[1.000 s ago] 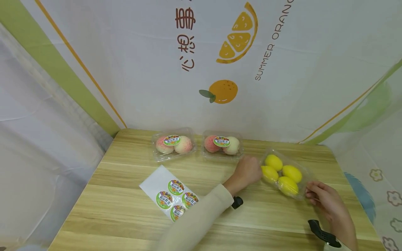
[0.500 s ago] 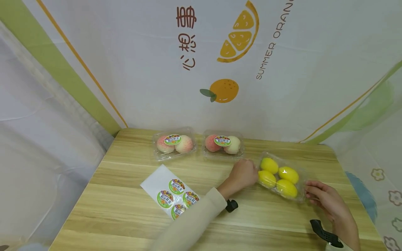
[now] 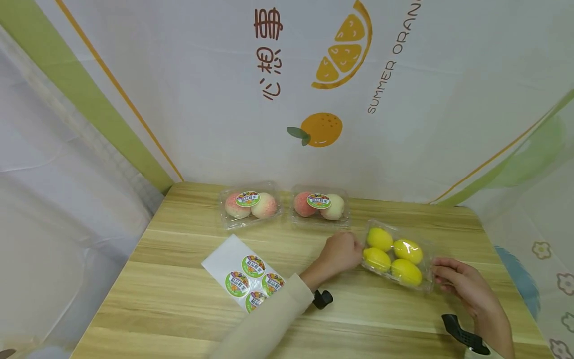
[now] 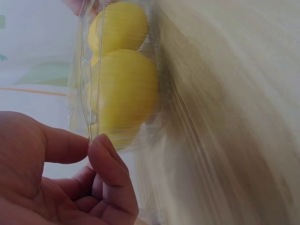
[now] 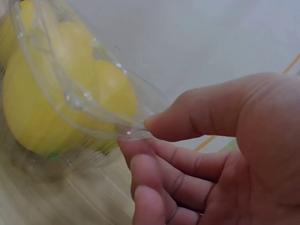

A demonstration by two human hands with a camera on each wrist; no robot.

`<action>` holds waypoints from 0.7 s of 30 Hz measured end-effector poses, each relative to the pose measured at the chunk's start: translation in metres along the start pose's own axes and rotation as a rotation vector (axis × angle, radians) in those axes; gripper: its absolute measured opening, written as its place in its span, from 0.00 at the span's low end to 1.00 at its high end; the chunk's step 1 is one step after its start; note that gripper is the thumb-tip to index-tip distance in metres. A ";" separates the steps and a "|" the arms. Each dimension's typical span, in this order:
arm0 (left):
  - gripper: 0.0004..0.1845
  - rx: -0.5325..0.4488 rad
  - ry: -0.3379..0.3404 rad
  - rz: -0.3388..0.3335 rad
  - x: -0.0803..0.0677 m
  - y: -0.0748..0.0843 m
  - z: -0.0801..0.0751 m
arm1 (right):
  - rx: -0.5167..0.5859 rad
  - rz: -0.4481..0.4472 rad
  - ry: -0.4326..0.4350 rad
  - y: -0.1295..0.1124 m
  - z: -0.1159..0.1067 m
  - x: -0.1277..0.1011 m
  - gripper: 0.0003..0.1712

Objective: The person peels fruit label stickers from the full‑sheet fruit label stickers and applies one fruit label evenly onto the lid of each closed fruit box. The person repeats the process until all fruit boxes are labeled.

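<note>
The clear box of lemons [image 3: 395,255] sits on the bench [image 3: 179,309], near the right side. It is thin and slippery, so it could pop open or slip if squeezed too hard. The left hand [image 3: 343,252] pinches its near-left rim with curled fingers. The right hand [image 3: 462,281] pinches the other edge between thumb and fingers.

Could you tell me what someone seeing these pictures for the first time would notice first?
The bright yellow lemons in a clear plastic box on the right of the wooden table stand out, with the left hand and right hand pinching its two ends. Behind stand two labelled peach boxes, and a sheet of round stickers lies at the left.
</note>
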State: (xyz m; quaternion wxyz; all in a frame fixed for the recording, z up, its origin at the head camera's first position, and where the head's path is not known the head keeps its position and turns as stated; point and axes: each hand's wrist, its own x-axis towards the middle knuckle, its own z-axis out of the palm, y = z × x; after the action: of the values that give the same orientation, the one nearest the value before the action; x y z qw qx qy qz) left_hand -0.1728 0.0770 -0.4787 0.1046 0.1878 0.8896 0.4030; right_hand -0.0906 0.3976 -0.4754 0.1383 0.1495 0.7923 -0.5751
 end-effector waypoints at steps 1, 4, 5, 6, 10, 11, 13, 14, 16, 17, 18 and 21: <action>0.23 -0.008 -0.002 -0.005 -0.003 0.001 -0.003 | -0.002 0.000 -0.002 -0.001 0.000 0.000 0.11; 0.21 -0.051 -0.011 -0.024 -0.009 -0.001 -0.008 | -0.006 -0.007 -0.013 -0.003 0.002 -0.001 0.12; 0.20 -0.064 -0.015 -0.023 -0.011 -0.003 -0.010 | -0.004 -0.009 -0.017 -0.004 0.002 -0.002 0.12; 0.18 -0.081 -0.020 -0.029 -0.013 -0.004 -0.012 | -0.008 -0.015 -0.019 -0.005 0.003 -0.002 0.13; 0.12 -0.126 -0.040 -0.041 -0.021 -0.009 -0.019 | -0.032 -0.055 -0.037 -0.009 0.007 -0.004 0.16; 0.11 -0.135 -0.046 -0.044 -0.024 -0.010 -0.021 | -0.037 -0.061 -0.039 -0.009 0.007 -0.004 0.17; 0.10 -0.141 -0.057 -0.041 -0.028 -0.012 -0.025 | -0.041 -0.068 -0.048 -0.010 0.009 -0.005 0.17; 0.10 -0.146 -0.061 -0.038 -0.031 -0.014 -0.027 | -0.042 -0.071 -0.054 -0.011 0.009 -0.005 0.17; 0.10 -0.149 -0.070 -0.030 -0.035 -0.017 -0.030 | -0.040 -0.075 -0.062 -0.012 0.011 -0.007 0.14; 0.11 -0.147 -0.071 -0.021 -0.037 -0.018 -0.032 | -0.043 -0.082 -0.069 -0.012 0.012 -0.007 0.13; 0.11 -0.148 -0.072 -0.013 -0.039 -0.020 -0.034 | -0.048 -0.093 -0.076 -0.012 0.013 -0.008 0.12; 0.13 -0.157 -0.079 -0.001 -0.045 -0.024 -0.038 | -0.063 -0.129 -0.096 -0.014 0.016 -0.009 0.11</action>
State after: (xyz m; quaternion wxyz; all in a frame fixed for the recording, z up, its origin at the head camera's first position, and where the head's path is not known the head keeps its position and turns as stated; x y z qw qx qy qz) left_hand -0.1508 0.0181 -0.4701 0.1539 0.1944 0.8506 0.4637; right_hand -0.0868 0.3770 -0.4642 0.1433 0.0662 0.8104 -0.5642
